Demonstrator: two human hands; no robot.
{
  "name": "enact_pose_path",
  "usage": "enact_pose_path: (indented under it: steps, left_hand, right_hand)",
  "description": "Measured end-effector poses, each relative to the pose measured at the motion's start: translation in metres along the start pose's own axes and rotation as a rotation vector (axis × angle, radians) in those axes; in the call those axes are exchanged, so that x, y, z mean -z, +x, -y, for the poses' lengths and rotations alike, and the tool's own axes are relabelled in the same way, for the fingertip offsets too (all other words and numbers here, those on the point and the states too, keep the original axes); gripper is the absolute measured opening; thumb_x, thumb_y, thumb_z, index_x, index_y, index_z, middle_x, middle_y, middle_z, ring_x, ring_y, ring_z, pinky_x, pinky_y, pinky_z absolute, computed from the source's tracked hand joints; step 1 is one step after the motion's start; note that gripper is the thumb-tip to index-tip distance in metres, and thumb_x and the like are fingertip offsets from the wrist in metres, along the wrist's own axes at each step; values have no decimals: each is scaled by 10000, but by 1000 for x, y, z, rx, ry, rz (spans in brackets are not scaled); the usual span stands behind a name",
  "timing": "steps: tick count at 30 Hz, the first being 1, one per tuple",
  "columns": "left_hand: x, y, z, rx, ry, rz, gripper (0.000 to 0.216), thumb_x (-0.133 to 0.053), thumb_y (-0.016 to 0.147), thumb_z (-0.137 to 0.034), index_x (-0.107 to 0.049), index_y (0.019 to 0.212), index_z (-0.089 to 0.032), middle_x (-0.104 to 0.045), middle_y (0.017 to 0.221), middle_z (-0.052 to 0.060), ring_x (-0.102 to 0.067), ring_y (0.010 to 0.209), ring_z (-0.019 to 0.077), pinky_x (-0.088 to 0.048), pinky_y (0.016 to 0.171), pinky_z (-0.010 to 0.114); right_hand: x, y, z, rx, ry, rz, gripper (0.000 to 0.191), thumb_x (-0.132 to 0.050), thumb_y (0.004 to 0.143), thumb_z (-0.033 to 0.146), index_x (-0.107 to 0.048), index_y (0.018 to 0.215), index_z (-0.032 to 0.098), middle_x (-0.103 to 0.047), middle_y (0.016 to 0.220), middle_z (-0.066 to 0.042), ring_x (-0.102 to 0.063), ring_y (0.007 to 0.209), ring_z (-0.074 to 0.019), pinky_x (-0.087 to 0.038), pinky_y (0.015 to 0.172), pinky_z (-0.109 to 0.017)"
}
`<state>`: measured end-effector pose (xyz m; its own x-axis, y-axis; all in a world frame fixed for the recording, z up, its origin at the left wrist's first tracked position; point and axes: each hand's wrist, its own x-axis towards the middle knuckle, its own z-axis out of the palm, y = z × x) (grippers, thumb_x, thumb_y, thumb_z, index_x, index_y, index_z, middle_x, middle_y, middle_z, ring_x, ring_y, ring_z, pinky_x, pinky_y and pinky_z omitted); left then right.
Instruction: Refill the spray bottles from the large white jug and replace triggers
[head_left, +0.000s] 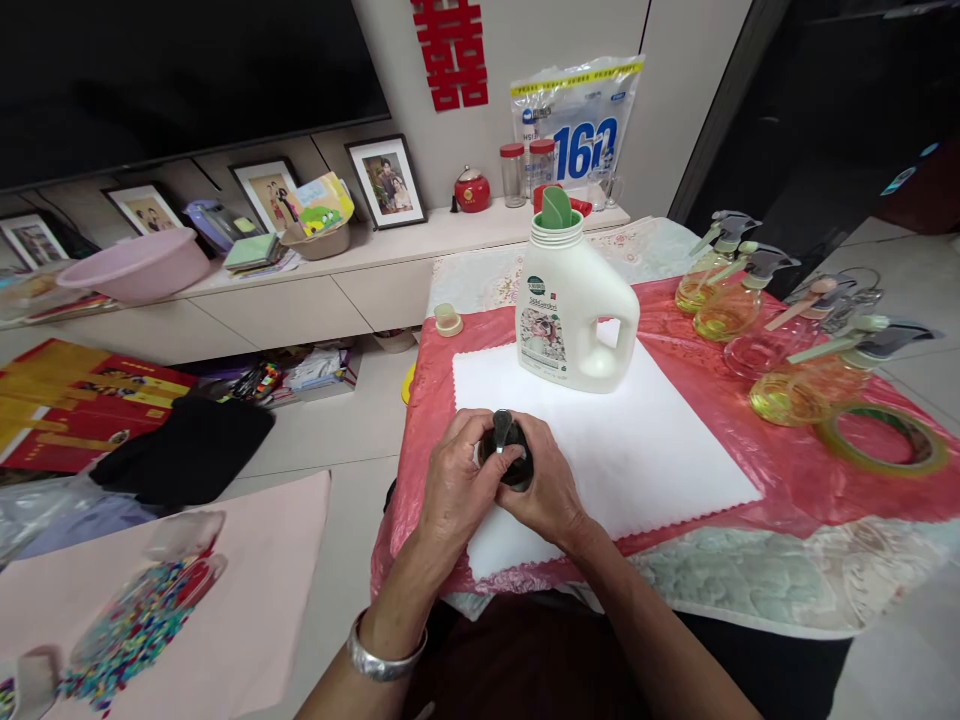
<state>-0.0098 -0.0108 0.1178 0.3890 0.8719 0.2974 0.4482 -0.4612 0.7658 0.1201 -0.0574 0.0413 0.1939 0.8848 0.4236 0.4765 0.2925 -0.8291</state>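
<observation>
Above the near edge of a white sheet, both of my hands close around a dark bottle seen from above, with a black nozzle-like top pointing away from me. Fingers of my left hand wrap its left side, and the thumb presses near the top. My right hand grips the right side. Most of the bottle's body is hidden by the fingers. Just beyond stands a cream-coloured detergent jug, uncapped, with a green piece sticking up from its mouth. A pale cap sits to its left.
Several clear spray bottles, some with yellow liquid, line the right side beside a roll of tape. Red plastic covers the table. A cabinet holds frames and jars. Colourful beads lie on a pink surface at lower left.
</observation>
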Motion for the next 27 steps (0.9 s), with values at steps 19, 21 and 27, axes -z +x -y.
enact_pose_path:
  steps: [19, 21, 27]
  left_hand:
    - [-10, -6, 10, 56, -191, 4, 288, -624, 864, -204, -636, 1151, -225, -715, 1130, 50, -666, 1075, 225, -523, 962, 387]
    - [-10, -6, 10, 112, -214, 18, 291, -652, 846, -227, -639, 1137, -224, -717, 1114, 49, -667, 1072, 232, -521, 960, 392]
    - [-17, -1, 6, 154, -207, -100, 274, -785, 722, -255, -664, 965, -219, -665, 993, 24, -650, 971, 220, -523, 886, 358]
  right_hand:
    - [-1, -2, -2, -58, -23, 17, 593, -677, 816, 343, -510, 1360, 178, -514, 1343, -114, -495, 1245, -258, -470, 1049, -440]
    - [0, -2, -1, -55, -21, 18, 596, -668, 811, 328, -510, 1363, 171, -516, 1341, -119, -495, 1251, -259, -476, 1040, -436]
    - [1, -2, -2, -39, -24, 27, 592, -677, 783, 311, -519, 1334, 165, -505, 1351, -126, -489, 1264, -266, -476, 1048, -448]
